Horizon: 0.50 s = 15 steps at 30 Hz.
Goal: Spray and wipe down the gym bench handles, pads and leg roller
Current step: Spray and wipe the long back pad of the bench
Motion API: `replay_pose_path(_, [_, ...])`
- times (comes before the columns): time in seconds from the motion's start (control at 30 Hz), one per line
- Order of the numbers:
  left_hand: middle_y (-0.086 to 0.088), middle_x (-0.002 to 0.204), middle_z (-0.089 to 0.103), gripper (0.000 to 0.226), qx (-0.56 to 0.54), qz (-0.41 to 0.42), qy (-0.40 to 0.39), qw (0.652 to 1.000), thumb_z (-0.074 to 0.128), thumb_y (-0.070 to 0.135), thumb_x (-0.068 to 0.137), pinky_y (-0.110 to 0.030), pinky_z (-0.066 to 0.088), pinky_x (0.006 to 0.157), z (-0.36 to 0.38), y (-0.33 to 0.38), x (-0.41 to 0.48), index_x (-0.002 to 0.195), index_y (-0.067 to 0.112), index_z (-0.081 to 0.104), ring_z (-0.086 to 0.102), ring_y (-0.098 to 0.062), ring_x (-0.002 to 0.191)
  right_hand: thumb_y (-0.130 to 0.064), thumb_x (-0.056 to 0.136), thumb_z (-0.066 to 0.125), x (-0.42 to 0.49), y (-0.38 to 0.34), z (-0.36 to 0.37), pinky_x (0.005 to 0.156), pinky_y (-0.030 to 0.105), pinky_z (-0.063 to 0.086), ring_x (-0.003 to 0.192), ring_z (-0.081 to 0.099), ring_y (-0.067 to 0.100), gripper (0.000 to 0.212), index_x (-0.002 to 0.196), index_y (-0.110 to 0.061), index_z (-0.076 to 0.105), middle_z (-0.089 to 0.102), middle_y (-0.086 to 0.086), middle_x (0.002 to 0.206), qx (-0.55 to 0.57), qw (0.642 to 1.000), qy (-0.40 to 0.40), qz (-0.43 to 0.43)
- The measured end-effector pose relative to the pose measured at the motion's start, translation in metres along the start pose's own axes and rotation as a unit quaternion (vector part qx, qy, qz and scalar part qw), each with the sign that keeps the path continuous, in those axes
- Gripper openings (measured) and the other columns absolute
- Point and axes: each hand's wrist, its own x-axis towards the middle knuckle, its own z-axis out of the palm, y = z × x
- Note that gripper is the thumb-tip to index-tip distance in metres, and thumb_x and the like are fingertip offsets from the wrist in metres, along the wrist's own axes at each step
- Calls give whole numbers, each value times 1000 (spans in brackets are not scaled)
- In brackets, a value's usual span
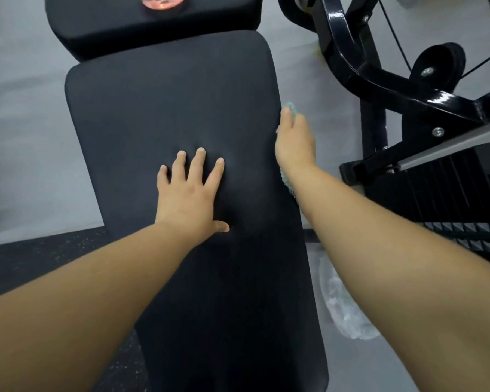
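A long black bench pad (167,103) fills the middle of the head view, with a second black pad (102,26) beyond it at the top. My left hand (191,190) lies flat on the long pad, fingers spread, pressing a dent into it. My right hand (294,140) is against the pad's right side edge and holds a light green cloth (290,107), which shows above the fingers and below the wrist. A pink-bottomed clear bottle (161,1) stands on the far pad, cut off by the top edge.
A black machine frame (351,66) with a pulley wheel (436,63), cables and a weight stack (441,193) stands close on the right. A clear plastic bag (343,304) lies on the grey floor beside the bench. Dark speckled rubber matting (40,261) lies on the left.
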Motion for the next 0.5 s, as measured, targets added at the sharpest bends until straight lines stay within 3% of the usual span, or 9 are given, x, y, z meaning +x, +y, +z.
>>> replay_pose_path(0.07, [-9,155,-13,115,2,0,-2,1000,54,75,70,-52,9,115,1,1,0,147,27,-16,-6,-36,143,-42,102,24,-28,30,-7,83,29,36,99,51,18,46,121,-12,52,54,-1,102,-1,1000,0,6])
replay_pose_path(0.23, [-9,155,-15,113,1,-1,-2,1000,52,75,71,-52,7,115,1,1,1,146,27,-17,-7,-36,143,-35,103,26,-98,99,-26,83,28,35,96,51,18,43,115,-6,55,56,4,101,-25,998,-5,64])
replay_pose_path(0.33, [-10,155,-14,114,-2,1,-4,1000,53,76,70,-52,9,114,-2,1,3,146,27,-15,-6,-37,143,-35,103,23,-64,66,-15,82,30,33,108,52,31,47,112,-3,56,59,14,111,-55,997,16,53])
replay_pose_path(0.5, [-9,155,-8,114,-3,12,-7,1000,56,77,66,-51,14,111,-4,-2,2,147,29,-8,0,-35,142,-35,104,16,22,-18,1,85,29,32,116,48,26,50,123,-5,52,55,10,125,-54,998,33,-7])
